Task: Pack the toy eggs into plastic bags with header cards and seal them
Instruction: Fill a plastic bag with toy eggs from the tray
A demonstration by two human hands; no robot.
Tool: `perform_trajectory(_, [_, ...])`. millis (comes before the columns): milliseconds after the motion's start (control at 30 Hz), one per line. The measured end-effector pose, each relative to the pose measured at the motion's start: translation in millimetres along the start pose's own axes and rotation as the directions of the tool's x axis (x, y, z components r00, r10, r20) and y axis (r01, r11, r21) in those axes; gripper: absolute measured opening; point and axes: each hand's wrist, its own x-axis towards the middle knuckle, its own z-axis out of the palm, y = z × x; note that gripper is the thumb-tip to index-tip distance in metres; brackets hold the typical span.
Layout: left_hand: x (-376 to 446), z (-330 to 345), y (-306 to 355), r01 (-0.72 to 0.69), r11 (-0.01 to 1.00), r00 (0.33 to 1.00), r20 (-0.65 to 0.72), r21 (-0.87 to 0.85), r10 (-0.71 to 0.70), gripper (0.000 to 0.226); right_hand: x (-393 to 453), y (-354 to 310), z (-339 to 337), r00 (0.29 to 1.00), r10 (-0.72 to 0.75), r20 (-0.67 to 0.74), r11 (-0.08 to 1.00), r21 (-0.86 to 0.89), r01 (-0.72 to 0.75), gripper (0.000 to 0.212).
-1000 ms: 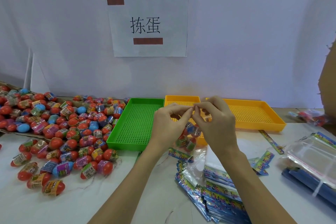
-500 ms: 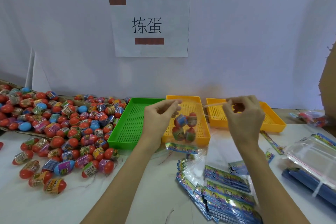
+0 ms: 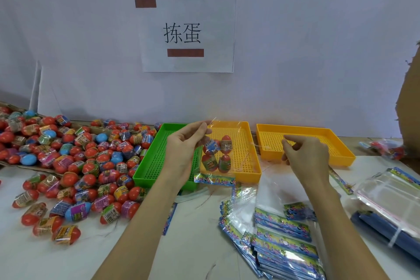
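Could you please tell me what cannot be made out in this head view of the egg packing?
- Right hand: whatever its fingertips pinch is too thin and clear to identify.
- Bag held by the left hand: seal state unreadable through glare.
- Egg labels: print too small.
- Cardboard: cut off by the right edge.

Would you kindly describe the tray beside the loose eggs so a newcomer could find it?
Start at the wall sign and look down to three perforated trays. The green tray is leftmost, beside the egg pile; the other two are yellow.
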Motion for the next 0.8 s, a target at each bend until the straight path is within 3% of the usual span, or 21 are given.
perform_trajectory(200, [-1.9,3.0,1.7,-0.012,1.0,0.999,0.039,0.013,0.011,0.017,-5.2,-9.4,0.0,0.999,0.018,-0.035,1.0,0.01,-0.017,0.021])
perform_trajectory(367, [-2.7,3.6,1.2,-0.034,0.999,0.998,0.057,0.021,0.032,0.017,-3.9,-12.6,-1.7,0.994,0.01,0.113,0.998,-0.06,-0.004,0.018])
perform_trajectory(467, [-1.8,3.1,0.8,-0.031,0.999,0.998,0.052,0.028,0.029,0.017,-1.8,-13.0,-2.9,0.987,0.029,0.16,0.996,-0.087,-0.016,0.028])
perform_trajectory(633, [-1.6,3.9,0.3,-0.027,0.999,0.998,0.063,0.034,0.024,0.018,-4.9,-14.1,0.4,0.968,0.021,0.252,0.999,-0.039,-0.012,0.022])
perform_trajectory(733, [-1.2,3.9,-0.2,-0.027,0.999,0.998,0.066,0.03,0.025,0.019,-5.6,-14.0,3.2,0.934,0.005,0.358,0.993,-0.11,0.037,0.014])
perform_trajectory(800, [-0.5,3.6,-0.7,-0.027,0.999,0.997,0.068,0.032,0.024,0.018,-4.8,-13.0,1.6,0.948,-0.009,0.318,0.995,-0.089,0.039,0.012])
